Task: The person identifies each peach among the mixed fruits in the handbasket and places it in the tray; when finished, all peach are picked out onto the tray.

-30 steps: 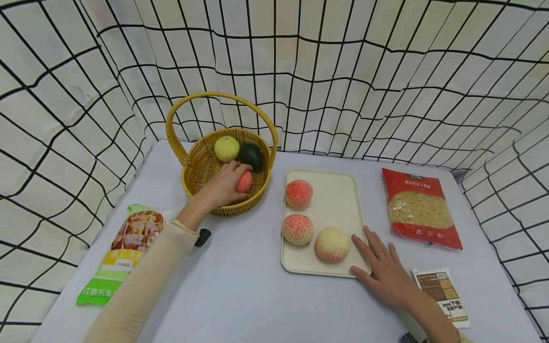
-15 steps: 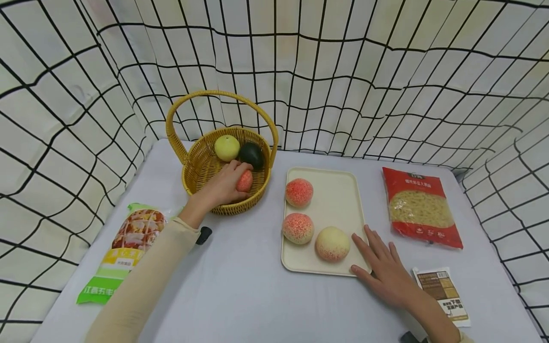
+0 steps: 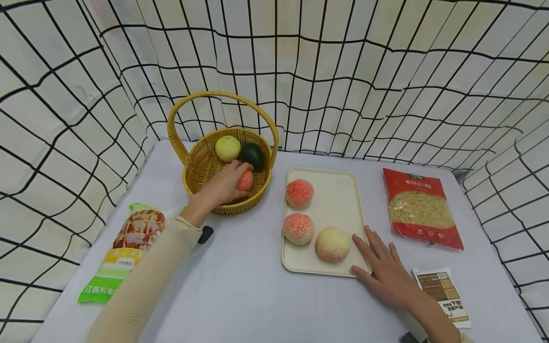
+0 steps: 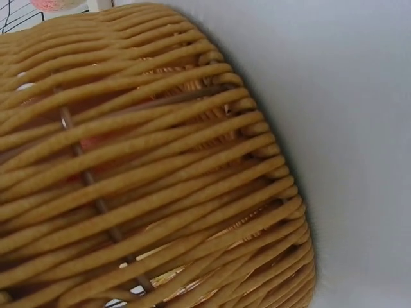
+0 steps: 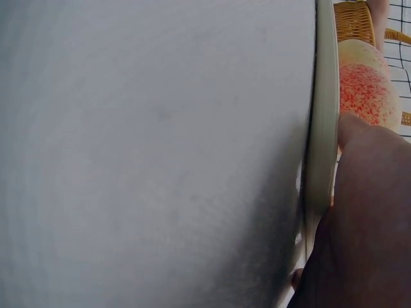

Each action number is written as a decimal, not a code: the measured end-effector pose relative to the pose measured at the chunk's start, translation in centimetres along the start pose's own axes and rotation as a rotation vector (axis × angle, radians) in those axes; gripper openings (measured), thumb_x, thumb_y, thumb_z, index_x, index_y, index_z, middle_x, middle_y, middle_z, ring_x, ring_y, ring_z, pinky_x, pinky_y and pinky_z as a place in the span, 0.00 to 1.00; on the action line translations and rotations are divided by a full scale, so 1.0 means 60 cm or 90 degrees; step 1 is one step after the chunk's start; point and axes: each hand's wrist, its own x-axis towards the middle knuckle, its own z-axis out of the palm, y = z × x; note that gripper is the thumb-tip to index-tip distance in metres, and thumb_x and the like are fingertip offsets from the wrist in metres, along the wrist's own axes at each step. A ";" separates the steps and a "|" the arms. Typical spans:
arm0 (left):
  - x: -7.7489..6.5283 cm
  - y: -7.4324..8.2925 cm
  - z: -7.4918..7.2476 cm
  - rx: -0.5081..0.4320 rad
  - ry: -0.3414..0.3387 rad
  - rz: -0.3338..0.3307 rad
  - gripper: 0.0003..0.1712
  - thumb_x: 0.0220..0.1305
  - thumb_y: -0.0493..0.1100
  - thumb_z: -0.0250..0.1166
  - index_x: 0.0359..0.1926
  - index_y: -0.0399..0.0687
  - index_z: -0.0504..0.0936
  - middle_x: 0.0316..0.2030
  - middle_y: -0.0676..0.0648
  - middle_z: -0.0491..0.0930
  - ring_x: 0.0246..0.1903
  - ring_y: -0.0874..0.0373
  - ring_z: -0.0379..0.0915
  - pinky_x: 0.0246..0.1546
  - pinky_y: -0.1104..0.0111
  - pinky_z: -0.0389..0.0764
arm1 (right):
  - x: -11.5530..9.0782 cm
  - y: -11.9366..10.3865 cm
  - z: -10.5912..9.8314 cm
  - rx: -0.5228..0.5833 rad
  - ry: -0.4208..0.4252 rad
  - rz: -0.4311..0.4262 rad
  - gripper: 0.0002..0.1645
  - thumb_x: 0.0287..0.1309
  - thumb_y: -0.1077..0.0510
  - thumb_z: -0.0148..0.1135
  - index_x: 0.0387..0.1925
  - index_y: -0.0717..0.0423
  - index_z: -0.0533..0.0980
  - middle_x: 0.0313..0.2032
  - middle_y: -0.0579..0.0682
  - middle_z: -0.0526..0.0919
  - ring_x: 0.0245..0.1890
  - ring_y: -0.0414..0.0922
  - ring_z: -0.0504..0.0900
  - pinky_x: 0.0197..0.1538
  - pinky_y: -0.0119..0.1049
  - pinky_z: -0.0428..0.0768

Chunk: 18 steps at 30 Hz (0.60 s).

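In the head view my left hand (image 3: 223, 185) reaches over the near rim of a wicker basket (image 3: 198, 166). Its fingers curl round a red peach (image 3: 246, 181) low in the basket; part of the peach is hidden by the hand. Behind it sit a yellow-green round fruit (image 3: 228, 148) and a dark green avocado-shaped fruit (image 3: 252, 156). My right hand (image 3: 383, 271) lies with fingers spread, touching the right edge of a cream tray (image 3: 334, 190). On that tray are two red speckled peaches (image 3: 299, 193) and a paler one (image 3: 332, 244). Basket weave (image 4: 141, 154) fills the left wrist view.
A green and yellow food bag (image 3: 124, 252) lies at left, partly under my left forearm. On the right lie a red pasta bag (image 3: 422, 208) and a small brown and white packet (image 3: 442, 295). Black-gridded white netting (image 3: 317, 81) encloses the back and sides of the table.
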 end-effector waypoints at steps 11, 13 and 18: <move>0.000 0.001 0.007 0.024 0.016 0.024 0.39 0.64 0.41 0.77 0.72 0.44 0.70 0.65 0.33 0.72 0.66 0.35 0.71 0.67 0.43 0.79 | 0.000 0.003 0.002 -0.007 -0.002 0.006 0.48 0.70 0.33 0.61 0.85 0.33 0.54 0.87 0.55 0.45 0.85 0.66 0.46 0.78 0.79 0.44; 0.000 0.000 0.009 0.029 0.024 0.033 0.39 0.64 0.42 0.77 0.72 0.44 0.71 0.64 0.33 0.72 0.65 0.36 0.72 0.66 0.43 0.79 | 0.001 0.003 0.002 -0.011 -0.001 0.008 0.49 0.70 0.33 0.61 0.85 0.34 0.54 0.87 0.55 0.46 0.85 0.66 0.46 0.78 0.79 0.44; -0.001 0.001 0.008 0.033 0.043 0.047 0.39 0.65 0.44 0.77 0.72 0.44 0.70 0.64 0.34 0.72 0.64 0.37 0.72 0.65 0.44 0.79 | 0.002 0.002 0.002 -0.017 0.001 0.010 0.49 0.70 0.32 0.61 0.85 0.33 0.54 0.87 0.55 0.46 0.86 0.65 0.46 0.79 0.78 0.44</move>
